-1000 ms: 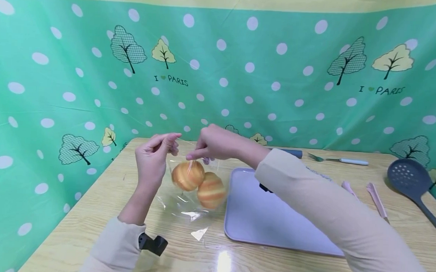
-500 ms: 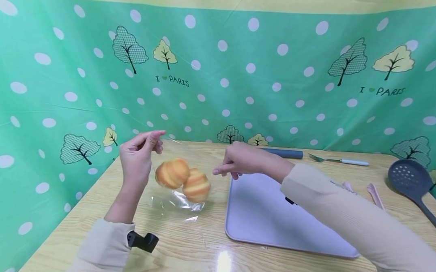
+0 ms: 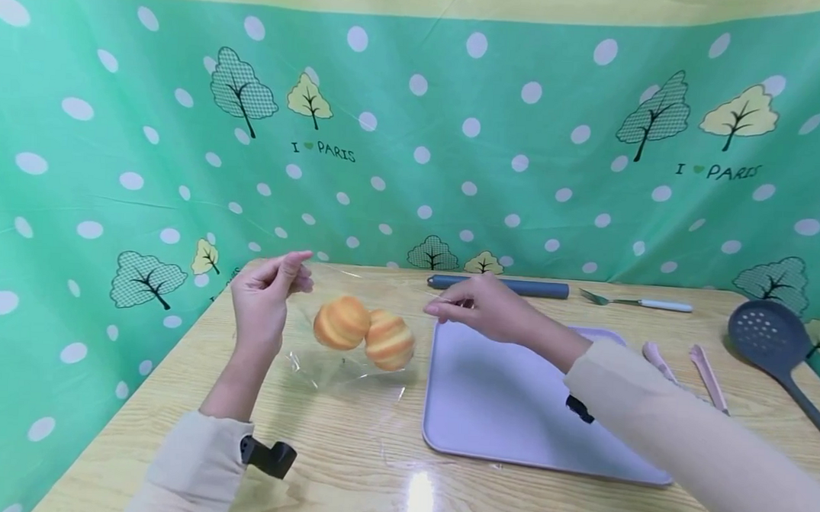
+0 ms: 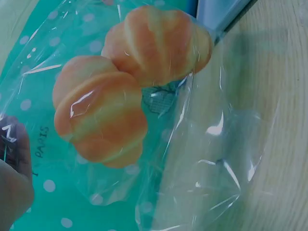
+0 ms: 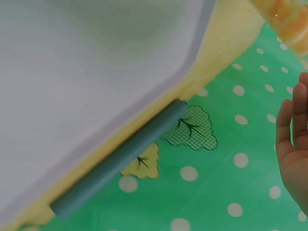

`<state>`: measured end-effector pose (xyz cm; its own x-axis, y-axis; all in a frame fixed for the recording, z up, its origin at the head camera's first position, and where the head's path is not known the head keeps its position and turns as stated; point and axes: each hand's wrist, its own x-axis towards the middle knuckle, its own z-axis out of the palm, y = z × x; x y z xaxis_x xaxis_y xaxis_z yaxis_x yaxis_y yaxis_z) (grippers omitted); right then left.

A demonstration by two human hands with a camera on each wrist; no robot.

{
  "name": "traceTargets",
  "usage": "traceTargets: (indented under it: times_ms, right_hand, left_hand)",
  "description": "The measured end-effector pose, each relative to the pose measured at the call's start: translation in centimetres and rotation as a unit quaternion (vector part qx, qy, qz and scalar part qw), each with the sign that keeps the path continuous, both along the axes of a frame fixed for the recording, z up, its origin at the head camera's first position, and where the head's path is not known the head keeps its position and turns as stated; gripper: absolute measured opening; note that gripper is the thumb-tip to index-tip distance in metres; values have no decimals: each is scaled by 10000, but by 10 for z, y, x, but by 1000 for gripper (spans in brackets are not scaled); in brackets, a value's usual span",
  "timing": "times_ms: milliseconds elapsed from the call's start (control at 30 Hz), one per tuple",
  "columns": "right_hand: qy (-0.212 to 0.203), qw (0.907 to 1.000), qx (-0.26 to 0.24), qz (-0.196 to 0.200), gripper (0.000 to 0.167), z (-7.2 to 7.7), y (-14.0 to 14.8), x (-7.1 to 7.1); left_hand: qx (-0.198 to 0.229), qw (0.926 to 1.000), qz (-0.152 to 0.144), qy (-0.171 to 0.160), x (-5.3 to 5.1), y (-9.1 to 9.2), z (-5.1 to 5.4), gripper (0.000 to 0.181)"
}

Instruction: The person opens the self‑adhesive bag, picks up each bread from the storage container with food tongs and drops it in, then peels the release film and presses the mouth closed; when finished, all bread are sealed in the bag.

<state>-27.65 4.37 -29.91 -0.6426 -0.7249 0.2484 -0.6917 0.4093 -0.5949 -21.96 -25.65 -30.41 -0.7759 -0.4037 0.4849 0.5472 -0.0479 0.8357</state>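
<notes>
A clear plastic bag (image 3: 350,377) hangs above the table with two striped round bread rolls in it: a left roll (image 3: 341,323) and a right roll (image 3: 389,341). My left hand (image 3: 260,307) pinches the bag's upper left edge between thumb and fingers. With thumb and fingertips, my right hand (image 3: 486,309) pinches the opposite upper edge, the film stretched between both hands. In the left wrist view the rolls (image 4: 103,118) press together inside the crinkled film. The right wrist view shows only part of the right hand (image 5: 296,149) and a blurred roll (image 5: 286,21).
A light purple tray (image 3: 513,413) lies under the right forearm. Behind it rest a dark blue cylinder (image 3: 518,288) and a fork (image 3: 645,303). Pink-handled utensils (image 3: 709,376) and a dark slotted turner (image 3: 771,337) lie right. A polka-dot curtain (image 3: 414,157) stands behind the table.
My right hand has moved right, away from the left hand, spreading the bag's top. The left hand first shifted left, then stayed nearly still. The rolls swung left, then back right.
</notes>
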Motion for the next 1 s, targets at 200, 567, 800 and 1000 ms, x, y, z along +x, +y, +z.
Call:
traceTargets:
  times_ms: [200,567,800,1000]
  right_hand:
    - [-483,9957,-761,-211,17,-13,-1,3]
    - [-515,9941,-796,-517,20,-29,-12,-4]
    - [-857,9887,-983,-738,19,-32,-16,-5]
    - [-1050,9847,-1112,-832,22,-36,-19,-4]
  left_hand:
    - [13,9991,-33,-432,-4,-7,-13,18]
    - [-149,9971,-266,-691,-11,-19,-35,17]
    - [247,9819,-1604,-977,-10,-32,-45,28]
    - [106,9764,-1771,-1233,-6,-40,-51,25]
